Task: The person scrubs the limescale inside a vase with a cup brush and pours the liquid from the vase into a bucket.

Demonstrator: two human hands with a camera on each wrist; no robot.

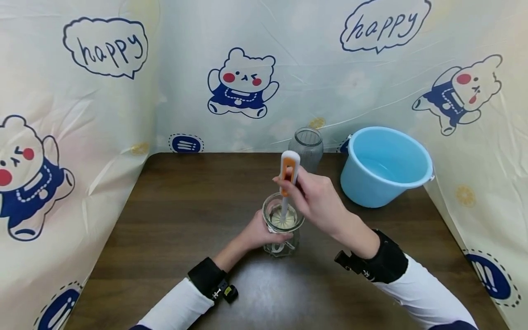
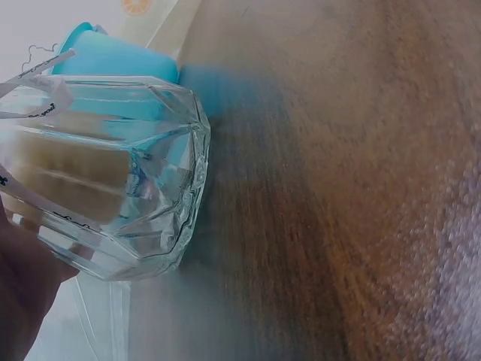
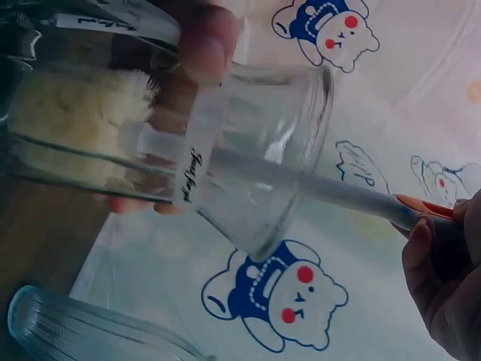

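Observation:
A clear glass jar point(image 2: 169, 177) with a faceted base is gripped round its side by my left hand point(image 1: 264, 230). Its base is close over the table, and its round mouth faces up toward the head camera. A white ribbon with black lettering point(image 3: 197, 154) wraps the jar's neck. My right hand point(image 1: 323, 199) holds a bottle brush by its white and orange handle point(image 1: 290, 162), above the jar. The brush's pale shaft point(image 3: 346, 194) passes through the mouth. Its cream bristle head point(image 3: 79, 124) is down inside the jar, seen through the glass.
Behind my right hand, a second, ribbed glass jar point(image 1: 310, 149) stands at the table's back edge. A light blue bucket point(image 1: 371, 183) is at the back right. Patterned cloth point(image 1: 181, 91) hangs behind and beside the dark wooden table point(image 1: 185, 197).

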